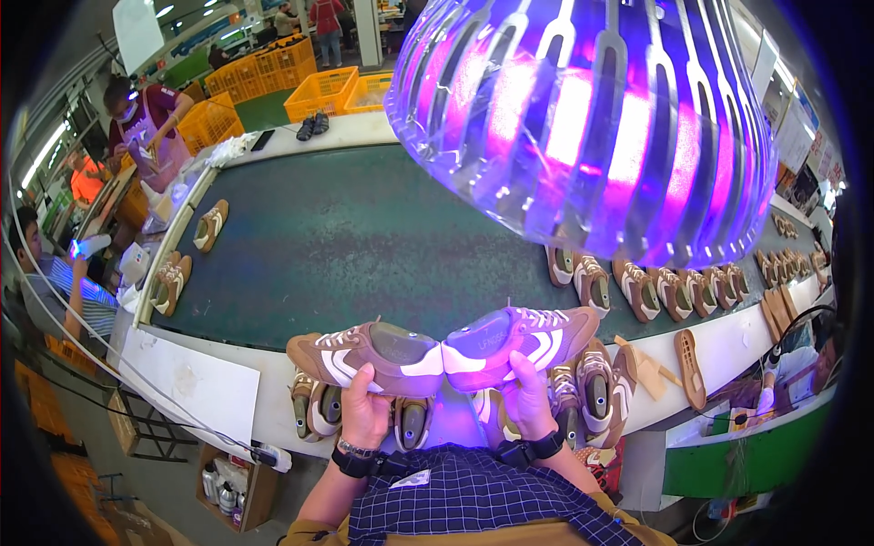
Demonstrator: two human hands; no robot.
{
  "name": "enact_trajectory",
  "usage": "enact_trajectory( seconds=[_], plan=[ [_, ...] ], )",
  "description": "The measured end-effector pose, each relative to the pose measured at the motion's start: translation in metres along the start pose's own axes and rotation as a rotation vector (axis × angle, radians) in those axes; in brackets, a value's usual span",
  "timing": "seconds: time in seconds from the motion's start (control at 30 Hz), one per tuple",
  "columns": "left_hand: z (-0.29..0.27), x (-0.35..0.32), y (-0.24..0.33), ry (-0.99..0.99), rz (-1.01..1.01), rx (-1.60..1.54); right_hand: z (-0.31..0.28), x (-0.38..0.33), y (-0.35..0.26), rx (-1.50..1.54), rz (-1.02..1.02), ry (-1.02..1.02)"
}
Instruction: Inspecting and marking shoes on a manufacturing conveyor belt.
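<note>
The left hand [366, 417] is gripping one brown-and-white shoe [344, 357] by its side, near the heel half, with the thumb pressing on the near face. The right hand [530, 400] is holding a matching shoe [543, 348] the same way. Both hands are closing around their shoes from below, and the pair is hanging above the bench edge, toes pointing outward, heels meeting or nearly so in the middle.

Lettering is showing on the gray foot forms [480, 338] inside both shoes, and a small white label [411, 479] is sitting on the checked apron [473, 500], its marks too small for reading.

The shoes are hiding most of the fingers. They are also partly covering other shoes [596, 400] behind the hands. A purple-glowing lamp [583, 136] is blocking part of the green belt [346, 227] and running off the top edge.
</note>
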State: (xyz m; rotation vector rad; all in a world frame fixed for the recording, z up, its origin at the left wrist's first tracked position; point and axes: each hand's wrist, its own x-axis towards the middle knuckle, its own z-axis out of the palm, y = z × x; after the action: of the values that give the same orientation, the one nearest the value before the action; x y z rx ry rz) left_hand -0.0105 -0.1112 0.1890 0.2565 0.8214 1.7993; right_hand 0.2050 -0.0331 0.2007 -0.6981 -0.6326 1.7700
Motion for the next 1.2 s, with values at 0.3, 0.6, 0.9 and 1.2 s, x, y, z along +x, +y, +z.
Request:
enact_trajectory(
  seconds=[0.3, 0.6, 0.9, 1.2],
  plan=[
    [0.004, -0.003, 0.002, 0.05, 0.018, -0.008, 0.003, -0.001, -0.003, -0.047, 0.003, 0.003],
    [-0.005, -0.004, 0.001, 0.045, -0.041, -0.001, -0.006, 0.001, 0.001, -0.079, 0.013, 0.016],
    [-0.006, -0.007, -0.001, -0.093, -0.215, -0.136, -0.012, -0.009, 0.006, 0.15, 0.22, -0.009],
    [-0.035, 0.003, -0.012, -0.192, -0.468, -0.247, -0.048, -0.019, -0.007, 0.286, 0.344, 0.016]
  ],
)
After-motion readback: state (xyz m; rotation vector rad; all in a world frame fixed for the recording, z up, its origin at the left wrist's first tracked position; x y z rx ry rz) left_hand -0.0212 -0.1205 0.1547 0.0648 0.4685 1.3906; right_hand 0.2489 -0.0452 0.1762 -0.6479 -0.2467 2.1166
